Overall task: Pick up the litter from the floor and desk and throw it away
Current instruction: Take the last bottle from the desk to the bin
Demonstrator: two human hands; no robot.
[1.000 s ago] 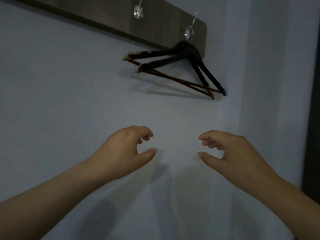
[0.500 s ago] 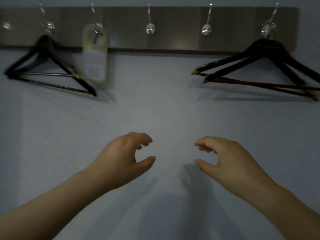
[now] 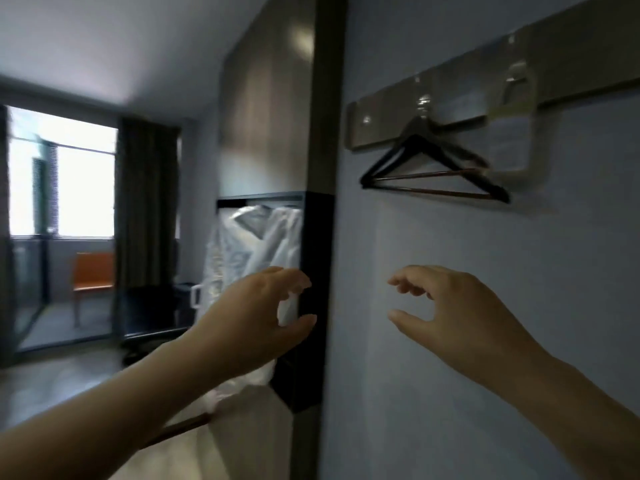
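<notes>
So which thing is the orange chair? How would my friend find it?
Look left to the bright window at the far end of the room. Just under it, beside the long dark curtain, stands the orange chair. It is the only brightly coloured thing in a grey, dim room.

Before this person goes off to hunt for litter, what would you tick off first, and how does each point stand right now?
1. Left hand free to pick things up: ok, fingers curled loosely, nothing held.
2. Right hand free: ok, open and holding nothing.
3. Litter in sight: not ok, none shows on the visible floor.
4. Desk in sight: cannot tell, the room is blurred.
5. Bin in sight: not ok, none is visible.
6. Path into the room: ok, the way toward the orange chair and window looks open, though the white robes hang close beside the left hand.
</notes>
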